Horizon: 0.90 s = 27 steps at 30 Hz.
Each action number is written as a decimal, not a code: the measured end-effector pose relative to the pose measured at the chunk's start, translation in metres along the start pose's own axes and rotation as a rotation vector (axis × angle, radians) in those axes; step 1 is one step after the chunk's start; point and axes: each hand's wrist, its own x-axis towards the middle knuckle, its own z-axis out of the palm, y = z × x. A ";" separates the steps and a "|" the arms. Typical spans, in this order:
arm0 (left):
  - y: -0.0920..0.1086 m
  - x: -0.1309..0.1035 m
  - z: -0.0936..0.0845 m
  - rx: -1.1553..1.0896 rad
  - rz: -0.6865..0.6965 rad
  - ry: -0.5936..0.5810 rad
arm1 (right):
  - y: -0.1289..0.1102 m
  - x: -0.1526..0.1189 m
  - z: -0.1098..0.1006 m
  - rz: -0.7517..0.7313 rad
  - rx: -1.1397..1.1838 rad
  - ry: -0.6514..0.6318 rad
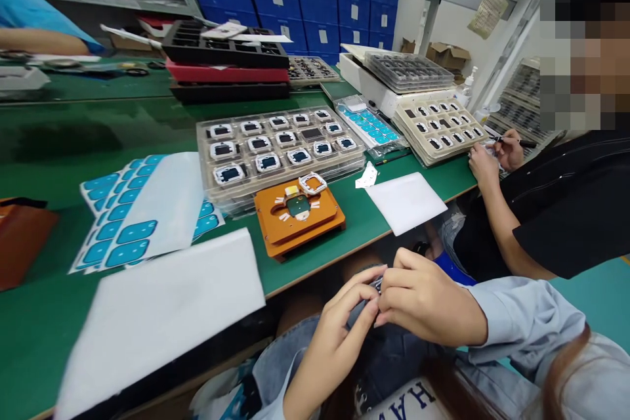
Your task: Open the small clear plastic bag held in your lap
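Note:
My left hand (339,321) and my right hand (426,298) meet below the table's front edge, over my lap. Together they pinch a small dark part (376,286), mostly hidden by the fingers. Just beyond them on the green table (63,315) sits an orange jig (275,220) with a white square frame (313,182) resting on its top. Behind the jig lies a clear tray (204,138) of several white-framed square parts.
White sheets (162,315) (406,200) and blue sticker sheets (118,216) lie on the table. A person in black (556,203) sits at right, a pen in hand, by a beige tray (438,128). Black and red trays (226,59) stack at the back. Another person's arm (39,39) rests at far left.

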 end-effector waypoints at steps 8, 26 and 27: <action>0.007 -0.005 0.009 0.159 0.142 0.217 | -0.018 0.007 0.005 0.013 -0.121 0.075; 0.016 -0.009 0.017 0.065 0.136 0.234 | -0.012 -0.003 -0.013 -0.137 0.031 -0.041; 0.014 -0.008 0.015 0.022 0.123 0.206 | -0.010 -0.004 -0.016 -0.141 0.058 -0.063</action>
